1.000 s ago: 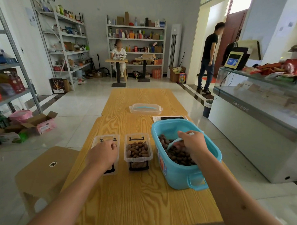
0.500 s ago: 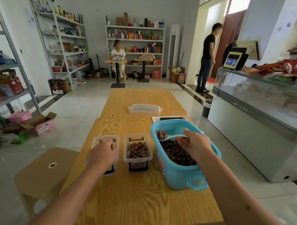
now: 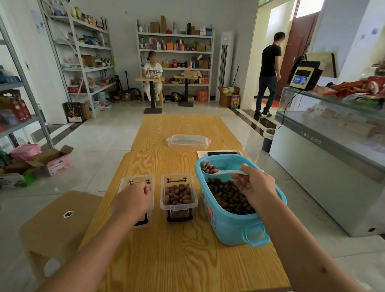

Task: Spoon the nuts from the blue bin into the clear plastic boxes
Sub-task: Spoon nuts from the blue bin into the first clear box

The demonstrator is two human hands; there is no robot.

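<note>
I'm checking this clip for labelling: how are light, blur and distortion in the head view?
Head view: daylight blows out the doorway window; wide-angle lens bends the grey metal shelving at the edges; the blue plastic bin, white spoon held by the right hand, and clear plastic boxes are sharp; the left hand too.

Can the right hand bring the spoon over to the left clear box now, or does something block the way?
Probably not fully: the left hand rests on the left clear box, covering much of its opening. The right hand holds the spoon above the blue bin.
</note>
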